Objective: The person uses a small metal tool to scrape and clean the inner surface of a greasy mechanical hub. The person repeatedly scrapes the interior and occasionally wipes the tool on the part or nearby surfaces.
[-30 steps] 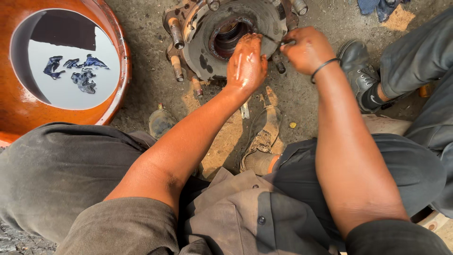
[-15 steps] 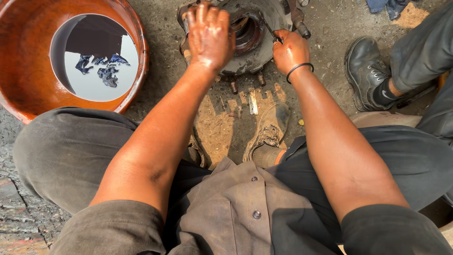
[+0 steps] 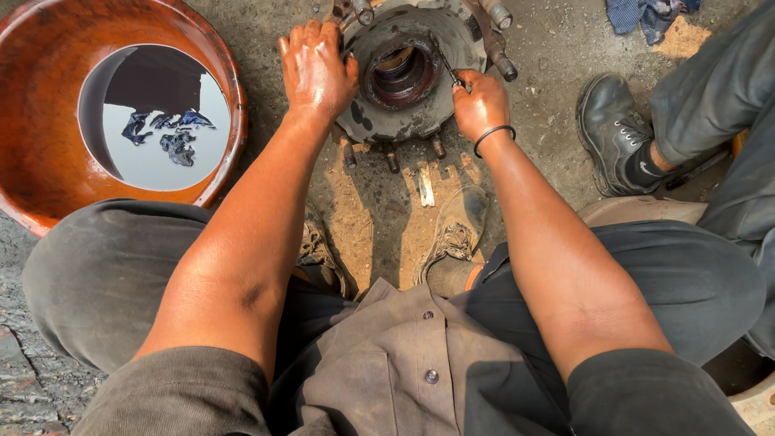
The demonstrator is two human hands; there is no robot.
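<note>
Your left hand lies flat and open on the rim of a greasy steel wheel hub on the dirt ground, heavy and rigid, best gripped by its studded flange, while your right hand pinches a thin metal pick at its bore.

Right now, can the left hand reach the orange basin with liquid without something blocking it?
Probably yes. The left hand rests on the rim of the wheel hub, and the orange basin stands just to its left on the ground. Only bare dirt lies between them, so nothing seems to block it.
</note>
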